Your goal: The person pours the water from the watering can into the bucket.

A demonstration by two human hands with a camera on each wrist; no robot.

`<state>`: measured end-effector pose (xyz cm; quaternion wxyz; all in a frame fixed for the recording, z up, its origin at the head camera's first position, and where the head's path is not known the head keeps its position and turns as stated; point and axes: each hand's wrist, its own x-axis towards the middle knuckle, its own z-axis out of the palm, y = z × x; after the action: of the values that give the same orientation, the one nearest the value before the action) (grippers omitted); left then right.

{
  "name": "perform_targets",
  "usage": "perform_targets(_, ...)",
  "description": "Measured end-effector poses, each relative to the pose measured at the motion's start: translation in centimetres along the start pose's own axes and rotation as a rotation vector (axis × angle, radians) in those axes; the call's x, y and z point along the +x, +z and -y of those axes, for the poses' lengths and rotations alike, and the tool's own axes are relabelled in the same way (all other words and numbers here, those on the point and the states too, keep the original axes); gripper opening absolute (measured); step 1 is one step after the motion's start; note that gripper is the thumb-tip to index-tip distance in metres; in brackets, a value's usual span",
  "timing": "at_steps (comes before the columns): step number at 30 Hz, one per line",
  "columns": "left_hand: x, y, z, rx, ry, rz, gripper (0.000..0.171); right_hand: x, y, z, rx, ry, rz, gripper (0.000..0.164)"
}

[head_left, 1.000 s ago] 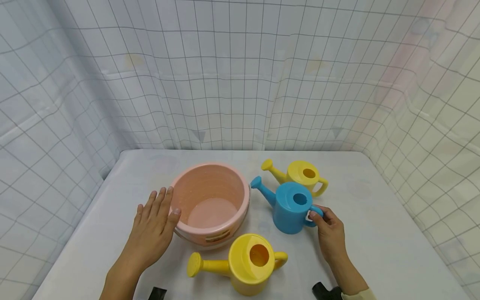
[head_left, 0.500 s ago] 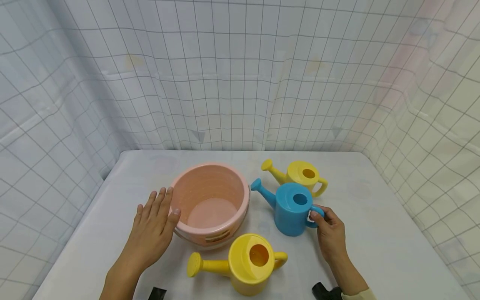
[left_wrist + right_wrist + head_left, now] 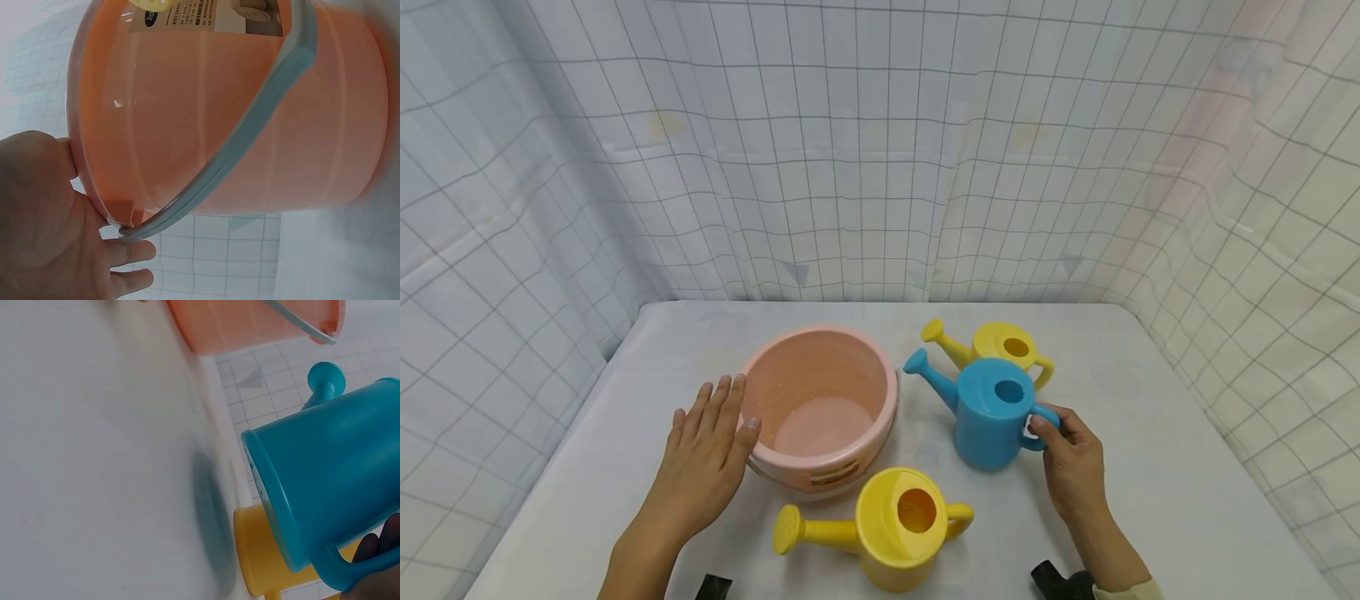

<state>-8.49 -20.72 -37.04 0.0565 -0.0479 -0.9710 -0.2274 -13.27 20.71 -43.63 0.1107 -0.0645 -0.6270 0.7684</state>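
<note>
My right hand (image 3: 1073, 467) grips the handle of a blue watering can (image 3: 992, 429), thumb and fingers around it. In the right wrist view the can's base hangs clear of the white tabletop, with a shadow below. Its spout points left toward a pink bucket (image 3: 820, 358). My left hand (image 3: 703, 454), fingers straight, lies against the bucket's left rim; the left wrist view shows its fingers by the end of the grey bucket handle (image 3: 244, 131). Inside, the bucket holds nothing visible. One yellow watering can (image 3: 891, 533) stands in front of the bucket.
Behind the blue can stands another yellow watering can (image 3: 1000, 342), partly hidden by it. White gridded curtains (image 3: 880, 167) surround the white table (image 3: 1150, 500) at the back and sides. Black wrist gear (image 3: 1063, 583) shows near the right wrist.
The right hand has moved the blue watering can a little to the right, with a slight rise since half a second ago. The left hand and the bucket stay in place.
</note>
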Motion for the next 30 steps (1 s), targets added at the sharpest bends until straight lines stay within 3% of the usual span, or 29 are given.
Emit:
perform_targets(13,0.0,0.0,0.0,0.001,-0.001,0.006,0.062,-0.6,-0.6,3.3,-0.035,-0.024,-0.005,0.021)
perform_targets(20,0.0,0.2,0.1,-0.006,0.021,-0.025,0.061,-0.9,-0.8,5.1,-0.054,-0.041,0.006,0.023)
perform_targets(30,0.0,0.4,0.1,-0.006,0.018,-0.020,0.061,-1.3,-0.8,7.0,-0.009,-0.105,0.057,0.019)
